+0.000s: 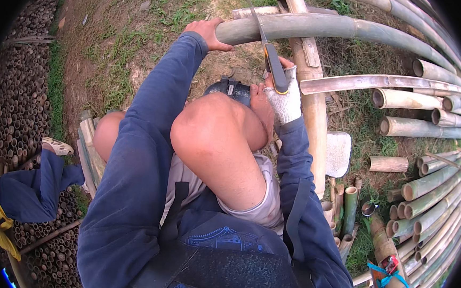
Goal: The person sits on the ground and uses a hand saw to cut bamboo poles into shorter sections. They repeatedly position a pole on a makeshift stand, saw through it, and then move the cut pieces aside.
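A green-grey bamboo pole [303, 27] runs from in front of me to the far right. My left hand [210, 34] is closed round its near-left end, thumb below. My right hand [286, 94], in a white knit glove, grips the dark grey and yellow handle of a handsaw [276, 69]. The saw's thin blade points away from me and crosses the pole a short way right of my left hand. The blade's contact with the pole is too fine to make out. Much of my right hand's fingers is hidden behind the handle.
A pale upright bamboo post [312, 107] stands beneath the pole. A split bamboo strip [373, 83] juts out beside it. Cut bamboo poles [435, 190] pile up at right; many short pieces [16, 113] cover the far left. My bare foot [262, 113] rests near the saw.
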`<act>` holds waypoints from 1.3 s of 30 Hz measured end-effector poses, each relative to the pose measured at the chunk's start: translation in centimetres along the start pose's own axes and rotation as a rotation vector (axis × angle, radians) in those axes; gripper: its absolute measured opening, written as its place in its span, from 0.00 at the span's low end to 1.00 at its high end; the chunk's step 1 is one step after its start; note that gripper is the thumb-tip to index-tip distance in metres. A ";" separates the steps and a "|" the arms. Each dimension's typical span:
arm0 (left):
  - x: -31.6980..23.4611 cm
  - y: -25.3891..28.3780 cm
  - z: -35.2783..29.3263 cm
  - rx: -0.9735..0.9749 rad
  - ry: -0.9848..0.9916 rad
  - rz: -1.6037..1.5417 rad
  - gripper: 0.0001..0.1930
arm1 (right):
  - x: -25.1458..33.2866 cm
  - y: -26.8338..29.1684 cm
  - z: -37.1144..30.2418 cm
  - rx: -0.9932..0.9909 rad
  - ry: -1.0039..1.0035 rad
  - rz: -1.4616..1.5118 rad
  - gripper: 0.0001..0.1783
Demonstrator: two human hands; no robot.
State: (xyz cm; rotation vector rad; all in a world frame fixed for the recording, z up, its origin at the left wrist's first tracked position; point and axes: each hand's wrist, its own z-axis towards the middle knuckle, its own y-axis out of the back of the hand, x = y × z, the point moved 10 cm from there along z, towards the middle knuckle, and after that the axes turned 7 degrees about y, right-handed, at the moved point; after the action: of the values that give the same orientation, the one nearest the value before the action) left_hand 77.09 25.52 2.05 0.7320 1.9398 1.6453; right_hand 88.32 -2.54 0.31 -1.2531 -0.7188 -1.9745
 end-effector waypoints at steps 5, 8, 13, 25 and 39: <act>0.1 0.2 0.7 -0.006 -0.022 -0.017 0.55 | 6.0 5.1 -13.6 0.041 -0.206 -0.206 0.31; 0.3 -0.7 0.7 0.031 -0.003 -0.024 0.54 | 12.9 7.6 -18.9 0.045 -0.105 -0.414 0.29; 0.2 -1.2 0.4 0.055 0.007 -0.002 0.56 | 4.9 2.8 -7.2 0.010 -0.194 -0.124 0.33; -0.2 -0.5 0.4 0.097 0.009 -0.050 0.55 | 9.9 7.6 -19.3 0.017 -0.189 -0.280 0.31; -1.9 1.5 -1.1 0.110 0.018 -0.092 0.54 | -1.1 0.7 -6.8 -0.029 -0.354 0.084 0.33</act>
State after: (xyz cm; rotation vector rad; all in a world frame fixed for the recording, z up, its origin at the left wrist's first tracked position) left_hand 77.93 23.64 3.73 0.6614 2.0585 1.5051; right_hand 85.54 -7.74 -3.26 -1.6459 -0.7934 -1.7195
